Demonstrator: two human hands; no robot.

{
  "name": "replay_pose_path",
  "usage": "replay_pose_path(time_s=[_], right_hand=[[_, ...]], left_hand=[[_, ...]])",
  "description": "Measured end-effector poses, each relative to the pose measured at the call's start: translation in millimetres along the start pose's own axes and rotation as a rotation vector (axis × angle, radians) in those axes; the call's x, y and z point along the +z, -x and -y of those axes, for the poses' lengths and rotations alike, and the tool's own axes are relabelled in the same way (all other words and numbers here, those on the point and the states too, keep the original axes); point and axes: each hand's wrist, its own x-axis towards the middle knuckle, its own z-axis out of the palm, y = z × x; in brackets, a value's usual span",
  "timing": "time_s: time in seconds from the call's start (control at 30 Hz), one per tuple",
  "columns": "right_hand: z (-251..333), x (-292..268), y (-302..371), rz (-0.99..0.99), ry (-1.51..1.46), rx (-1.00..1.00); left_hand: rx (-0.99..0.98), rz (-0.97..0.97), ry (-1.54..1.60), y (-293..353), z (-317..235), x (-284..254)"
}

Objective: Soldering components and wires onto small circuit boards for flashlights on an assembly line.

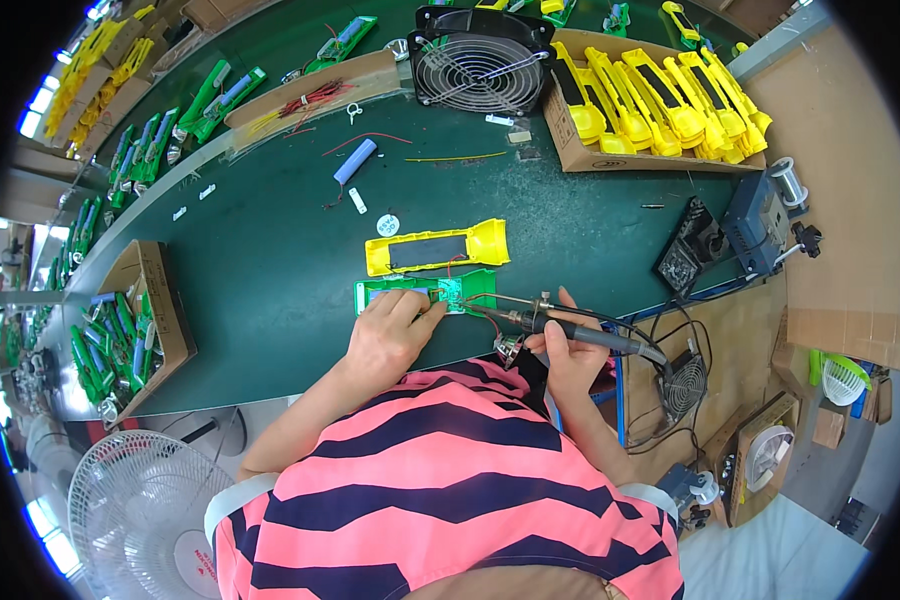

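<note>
A green plastic housing point(482, 281) lies open at the bench's front edge, with a small circuit board point(451, 291), a blue cell and thin wires in it. Over its left part my left hand point(392, 328) is closed, fingertips pinched beside the board; whatever they pinch is hidden. My right hand point(570, 358) grips a soldering iron point(595, 338), its tip pointing left toward the board. A thin metal tube point(505, 299) runs alongside the iron. Below the housing hangs a shiny lamp head point(508, 347) on red wires. Just behind lies a yellow half-shell point(488, 243) with a black strip.
A black fan point(482, 65) stands at the back, beside a carton point(610, 160) of yellow shells. Soldering station point(757, 225) and solder spool point(788, 183) are at right. Left stands a carton point(165, 300) of green assemblies. A blue battery cell point(355, 161) lies mid-bench.
</note>
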Motion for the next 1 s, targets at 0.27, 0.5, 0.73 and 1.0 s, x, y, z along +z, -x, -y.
replay_pose_path(time_s=[0.27,0.5,0.73,1.0], right_hand=[[-2,4,-2,0.023,-0.002,0.094],[-4,6,-5,-0.008,0.021,0.103],[-4,2,-5,0.017,-0.016,0.117],[2,-9,-7,-0.050,-0.130,0.032]], left_hand=[[-0.010,0.032,0.009,-1,-1,-2],[-0.015,0.059,0.013,-2,0,-2],[-0.038,0.092,-0.002,-1,-3,-3],[-0.055,0.101,-0.033,0,-6,-2]])
